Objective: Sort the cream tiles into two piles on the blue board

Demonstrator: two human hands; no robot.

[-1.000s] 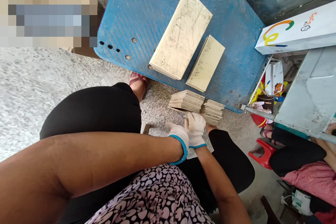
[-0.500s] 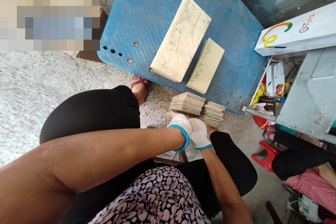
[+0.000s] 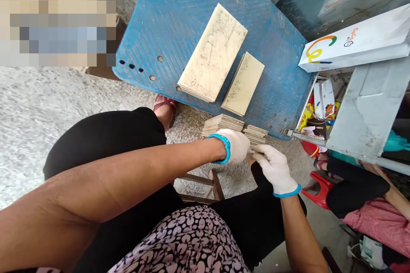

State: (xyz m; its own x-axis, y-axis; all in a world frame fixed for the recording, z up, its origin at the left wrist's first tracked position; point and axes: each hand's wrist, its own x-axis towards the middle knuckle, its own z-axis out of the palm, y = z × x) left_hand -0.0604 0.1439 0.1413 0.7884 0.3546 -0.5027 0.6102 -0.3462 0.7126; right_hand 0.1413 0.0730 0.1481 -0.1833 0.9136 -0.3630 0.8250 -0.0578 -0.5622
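White gloves with blue cuffs cover both hands, which meet just below two stacks of thin boards seen by their edges. One is the left board stack; beside it is the right board stack, partly behind my gloves. My left hand is curled, its fingertips hidden from this side. My right hand pinches thumb and fingers together, touching a thin greyish edge near the left hand's fingers; what it is I cannot make out. Beyond lie a large pile of pale boards and a smaller pale pile.
Both pale piles rest on a blue plastic pallet. A white paper bag and a metal cart stand at right. A co-worker in black trousers sits near a red stool. Wooden stool legs show below.
My hands were together low in front of the board stacks. Both have shifted right, and the right hand has drawn away from the left, its wrist further right. The view has shifted slightly.
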